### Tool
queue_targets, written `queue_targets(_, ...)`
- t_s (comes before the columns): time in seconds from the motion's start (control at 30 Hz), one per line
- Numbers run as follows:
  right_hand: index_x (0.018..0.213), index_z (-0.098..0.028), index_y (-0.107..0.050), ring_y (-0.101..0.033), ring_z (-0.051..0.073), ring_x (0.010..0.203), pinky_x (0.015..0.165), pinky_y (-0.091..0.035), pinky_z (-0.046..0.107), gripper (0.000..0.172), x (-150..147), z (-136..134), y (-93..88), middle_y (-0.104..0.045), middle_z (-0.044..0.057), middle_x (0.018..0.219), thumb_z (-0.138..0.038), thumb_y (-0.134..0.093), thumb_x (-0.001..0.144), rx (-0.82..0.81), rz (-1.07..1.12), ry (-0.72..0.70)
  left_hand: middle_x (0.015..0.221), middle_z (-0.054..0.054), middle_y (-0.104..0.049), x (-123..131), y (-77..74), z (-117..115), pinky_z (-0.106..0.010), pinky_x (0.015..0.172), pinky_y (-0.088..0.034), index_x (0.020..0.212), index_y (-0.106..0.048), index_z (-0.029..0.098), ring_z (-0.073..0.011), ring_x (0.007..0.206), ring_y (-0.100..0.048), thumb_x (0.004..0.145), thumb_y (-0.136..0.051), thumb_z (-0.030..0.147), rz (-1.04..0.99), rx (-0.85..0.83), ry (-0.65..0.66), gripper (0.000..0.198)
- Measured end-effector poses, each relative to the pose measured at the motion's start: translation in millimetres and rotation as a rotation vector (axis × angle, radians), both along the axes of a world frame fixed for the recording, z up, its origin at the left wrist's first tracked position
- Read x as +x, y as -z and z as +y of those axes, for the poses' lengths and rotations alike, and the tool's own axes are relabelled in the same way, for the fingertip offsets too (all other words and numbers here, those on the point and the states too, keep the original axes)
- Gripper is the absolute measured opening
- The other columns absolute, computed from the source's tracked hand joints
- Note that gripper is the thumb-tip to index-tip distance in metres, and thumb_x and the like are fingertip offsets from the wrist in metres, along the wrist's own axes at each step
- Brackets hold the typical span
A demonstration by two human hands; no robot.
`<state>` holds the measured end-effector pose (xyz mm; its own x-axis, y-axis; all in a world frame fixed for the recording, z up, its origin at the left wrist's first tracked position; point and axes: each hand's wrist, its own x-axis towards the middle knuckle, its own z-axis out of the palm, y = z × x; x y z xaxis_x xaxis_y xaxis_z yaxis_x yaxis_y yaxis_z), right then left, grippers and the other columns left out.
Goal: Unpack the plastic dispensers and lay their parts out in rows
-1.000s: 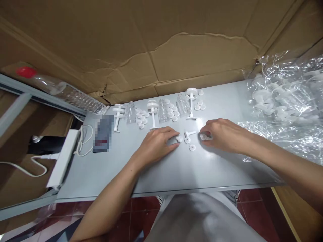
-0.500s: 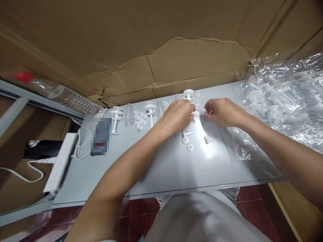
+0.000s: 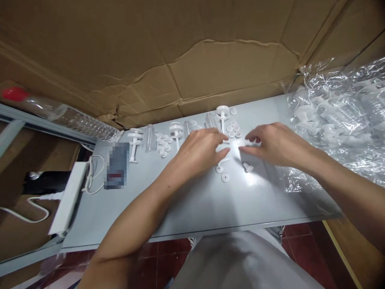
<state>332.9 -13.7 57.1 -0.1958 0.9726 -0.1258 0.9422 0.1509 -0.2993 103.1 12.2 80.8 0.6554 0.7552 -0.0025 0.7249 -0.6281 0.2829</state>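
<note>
My left hand (image 3: 203,148) hovers over the table with thumb and fingers apart, holding nothing. Facing it, my right hand (image 3: 267,142) is also open and empty. Just beyond the gap between them lies a cluster of small white round caps (image 3: 234,129). A white plunger-like part (image 3: 222,112) sits behind, beside a clear ribbed plastic piece (image 3: 211,121). Nearer to me are two white perforated discs (image 3: 225,177) and a small white fitting (image 3: 248,167). A thin white part by the left thumb is partly hidden.
On the left lie more plunger-like parts (image 3: 134,140), clear ribbed pieces (image 3: 149,138), small caps (image 3: 164,144), a pixelated dark flat object (image 3: 117,166), a white power strip (image 3: 69,198) and a red-capped bottle (image 3: 75,116). Clear bags of white parts (image 3: 333,120) cover the right. Cardboard (image 3: 234,72) stands behind.
My hands have drawn apart from the white pieces between them, and the fingers have opened. The caps now show as a neat cluster. The view has shifted slightly.
</note>
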Motion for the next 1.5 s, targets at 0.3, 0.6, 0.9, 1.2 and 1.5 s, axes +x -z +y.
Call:
queue_targets(0.3, 0.065, -0.022, -0.061, -0.063, 0.021, 0.067, 0.062, -0.037, 0.034, 0.028, -29, -37, 1.7, -0.07, 0.007, 0.074, -0.024, -0.058, 0.092, -0.186, -0.209, -0.203, 0.087, -0.006, -0.073, -10, 29.3, -21, -0.036, 0.07, -0.048, 0.08, -0.072, 0.022, -0.0242, 0.079, -0.068, 0.094, -0.063, 0.023, 0.092, -0.14, 0.058, 0.017)
queue_targets(0.6, 0.101, -0.023, -0.078, -0.073, 0.025, 0.095, 0.08, -0.052, 0.033, 0.019, -2, -9, -6.2, -0.079, 0.006, 0.096, -0.027, -0.065, 0.087, -0.055, 0.064, 0.035, 0.102, -0.003, -0.078, 4, 26.9, -14, -0.036, 0.083, -0.053, 0.097, -0.076, 0.024, -0.0205, 0.088, -0.071, 0.097, -0.061, 0.02, -0.232, -0.107, -0.045, 0.015)
queue_targets(0.9, 0.095, -0.022, -0.079, -0.072, 0.023, 0.093, 0.081, -0.052, 0.033, 0.015, 12, 22, 1.9, -0.079, 0.003, 0.092, -0.028, -0.07, 0.085, -0.103, 0.107, 0.067, 0.1, -0.005, -0.08, 37, 46.4, 5, -0.047, 0.099, -0.05, 0.103, -0.076, 0.021, -0.0257, 0.099, -0.072, 0.097, -0.065, 0.02, -0.19, 0.012, -0.073, 0.013)
queue_targets(1.2, 0.099, -0.02, -0.075, -0.072, 0.025, 0.093, 0.079, -0.051, 0.033, 0.014, -3, 33, 6.2, -0.08, 0.005, 0.095, -0.022, -0.071, 0.086, -0.115, 0.052, 0.035, 0.103, -0.007, -0.081, 32, 43.3, 10, -0.047, 0.099, -0.049, 0.12, -0.074, 0.019, -0.0279, 0.102, -0.071, 0.098, -0.064, 0.019, -0.115, 0.088, -0.067, 0.024)
queue_targets(1.5, 0.102, -0.014, -0.078, -0.07, 0.022, 0.072, 0.065, -0.047, 0.033, 0.03, -50, -59, -3.0, -0.076, 0.01, 0.093, -0.043, -0.07, 0.095, -0.005, 0.117, -0.221, 0.12, -0.005, -0.077, -49, 28.3, -36, -0.034, 0.088, -0.054, 0.126, -0.076, 0.024, -0.0213, 0.101, -0.074, 0.102, -0.064, 0.026, -0.116, -0.217, 0.091, 0.027)
